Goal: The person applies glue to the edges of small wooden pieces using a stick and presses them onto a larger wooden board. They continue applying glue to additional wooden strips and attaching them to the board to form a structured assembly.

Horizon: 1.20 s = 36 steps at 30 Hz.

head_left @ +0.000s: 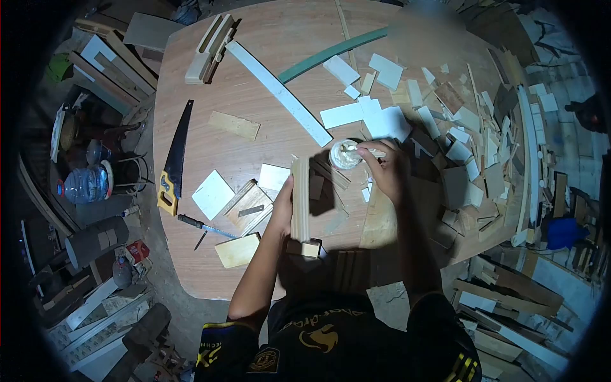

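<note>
My left hand (284, 209) is closed around a long, layered wooden piece (301, 202), held upright above the table. My right hand (389, 170) pinches a small pale stick (377, 153) at the mouth of a round tub (335, 158) of white paste. How far the stick reaches into the paste is hard to see. Just left of the held wood lie a small wooden block with a metal strip (249, 210) and white square offcuts (213, 194). A short wooden block (304, 248) rests below the held piece.
A yellow-handled handsaw (175, 165) and a thin saw (207, 226) lie at the left. A long white strip (280, 94) and a curved green strip (334, 53) cross the back. Several white and wooden offcuts (458, 149) crowd the right side. A grooved wooden piece (213, 48) stands back left.
</note>
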Each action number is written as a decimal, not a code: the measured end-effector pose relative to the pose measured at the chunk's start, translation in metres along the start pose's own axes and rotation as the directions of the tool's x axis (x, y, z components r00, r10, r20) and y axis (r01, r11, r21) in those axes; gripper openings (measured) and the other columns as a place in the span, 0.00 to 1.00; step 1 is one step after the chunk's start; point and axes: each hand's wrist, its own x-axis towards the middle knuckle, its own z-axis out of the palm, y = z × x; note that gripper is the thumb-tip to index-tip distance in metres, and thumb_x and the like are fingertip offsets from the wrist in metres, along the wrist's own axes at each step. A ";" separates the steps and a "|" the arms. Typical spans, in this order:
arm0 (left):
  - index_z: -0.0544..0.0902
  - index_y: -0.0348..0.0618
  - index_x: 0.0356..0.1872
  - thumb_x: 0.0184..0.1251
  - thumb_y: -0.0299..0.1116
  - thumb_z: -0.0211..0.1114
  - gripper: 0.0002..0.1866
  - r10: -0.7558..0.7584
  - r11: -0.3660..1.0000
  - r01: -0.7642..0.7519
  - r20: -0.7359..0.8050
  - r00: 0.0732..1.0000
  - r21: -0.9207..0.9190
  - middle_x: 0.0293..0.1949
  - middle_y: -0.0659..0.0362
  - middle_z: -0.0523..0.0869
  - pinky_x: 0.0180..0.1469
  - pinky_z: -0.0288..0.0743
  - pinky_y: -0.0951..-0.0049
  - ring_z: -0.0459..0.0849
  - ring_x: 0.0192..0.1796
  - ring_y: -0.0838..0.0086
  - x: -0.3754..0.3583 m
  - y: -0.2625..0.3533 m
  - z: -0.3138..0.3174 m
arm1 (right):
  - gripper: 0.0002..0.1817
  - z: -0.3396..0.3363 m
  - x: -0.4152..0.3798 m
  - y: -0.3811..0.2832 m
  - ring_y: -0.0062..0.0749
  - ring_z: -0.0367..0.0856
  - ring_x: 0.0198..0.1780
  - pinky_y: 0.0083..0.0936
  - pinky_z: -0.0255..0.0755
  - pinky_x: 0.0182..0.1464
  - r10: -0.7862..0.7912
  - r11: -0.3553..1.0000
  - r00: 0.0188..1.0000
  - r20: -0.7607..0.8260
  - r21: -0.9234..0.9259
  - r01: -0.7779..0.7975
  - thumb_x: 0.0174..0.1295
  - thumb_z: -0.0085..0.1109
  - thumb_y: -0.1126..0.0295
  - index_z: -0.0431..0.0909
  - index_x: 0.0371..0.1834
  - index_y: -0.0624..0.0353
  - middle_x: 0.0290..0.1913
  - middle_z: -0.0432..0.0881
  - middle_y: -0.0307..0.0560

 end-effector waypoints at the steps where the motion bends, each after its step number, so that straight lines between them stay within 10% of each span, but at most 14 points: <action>1: 0.76 0.44 0.58 0.75 0.59 0.44 0.30 0.014 1.000 -0.013 0.055 0.998 -0.029 0.35 0.57 0.83 0.31 0.79 0.70 0.83 0.28 0.73 0.010 0.004 0.007 | 0.06 -0.001 -0.001 0.000 0.40 0.85 0.38 0.28 0.76 0.39 -0.012 1.000 1.000 -0.010 -0.007 0.012 0.57 0.67 0.70 0.85 0.36 0.58 0.38 0.86 0.49; 5: 0.80 0.47 0.49 0.70 0.68 0.44 0.34 0.022 0.997 -0.014 0.108 0.994 -0.070 0.29 0.54 0.85 0.19 0.72 0.74 0.80 0.20 0.70 0.050 0.010 0.030 | 0.06 0.004 -0.006 0.009 0.41 0.84 0.37 0.29 0.76 0.38 -0.253 0.960 0.962 -0.106 0.097 0.264 0.57 0.68 0.72 0.84 0.37 0.57 0.35 0.84 0.50; 7: 0.75 0.49 0.62 0.69 0.70 0.41 0.38 -0.021 0.999 0.030 0.193 0.981 -0.044 0.36 0.54 0.86 0.28 0.76 0.71 0.83 0.27 0.70 0.066 0.006 0.029 | 0.06 -0.001 -0.012 0.006 0.41 0.83 0.36 0.30 0.75 0.37 -0.231 0.971 0.972 -0.039 0.059 0.233 0.56 0.68 0.74 0.84 0.37 0.58 0.33 0.83 0.49; 10: 0.68 0.45 0.68 0.70 0.69 0.34 0.41 0.013 0.986 0.030 0.259 0.966 -0.162 0.47 0.49 0.84 0.45 0.85 0.61 0.88 0.40 0.60 0.081 -0.004 0.038 | 0.06 0.001 -0.013 0.003 0.38 0.84 0.37 0.28 0.76 0.38 -0.168 0.983 0.985 -0.046 0.063 0.171 0.58 0.66 0.75 0.84 0.38 0.60 0.34 0.84 0.50; 17: 0.66 0.47 0.69 0.72 0.67 0.33 0.39 0.030 0.997 -0.014 0.226 0.974 -0.074 0.54 0.50 0.81 0.44 0.85 0.61 0.87 0.43 0.62 0.089 -0.004 0.053 | 0.06 0.006 -0.011 0.016 0.32 0.85 0.39 0.26 0.77 0.40 0.160 0.975 0.971 -0.177 0.184 -0.127 0.61 0.63 0.72 0.84 0.38 0.61 0.36 0.85 0.47; 25: 0.75 0.44 0.53 0.70 0.68 0.43 0.35 0.065 0.997 -0.067 0.043 0.997 0.035 0.28 0.59 0.80 0.29 0.80 0.70 0.83 0.27 0.71 0.105 -0.019 0.035 | 0.07 0.010 -0.007 0.010 0.31 0.84 0.40 0.24 0.77 0.41 0.157 0.976 0.976 -0.148 0.173 -0.130 0.61 0.63 0.71 0.84 0.39 0.61 0.38 0.85 0.47; 31: 0.71 0.43 0.63 0.71 0.66 0.44 0.37 0.137 0.990 -0.137 0.014 0.990 0.037 0.46 0.56 0.82 0.44 0.80 0.69 0.82 0.44 0.72 0.108 -0.031 0.043 | 0.07 0.010 -0.007 0.023 0.36 0.84 0.39 0.28 0.77 0.43 0.428 0.866 0.890 -0.158 0.354 -0.353 0.63 0.60 0.71 0.84 0.39 0.62 0.38 0.86 0.48; 36: 0.69 0.43 0.66 0.74 0.63 0.43 0.35 0.159 0.986 -0.157 0.049 0.986 -0.050 0.51 0.56 0.80 0.51 0.77 0.69 0.80 0.50 0.72 0.112 -0.038 0.041 | 0.05 0.006 -0.014 0.005 0.40 0.84 0.37 0.29 0.76 0.38 0.018 1.000 0.974 -0.224 0.017 -0.015 0.60 0.64 0.73 0.83 0.38 0.60 0.36 0.85 0.49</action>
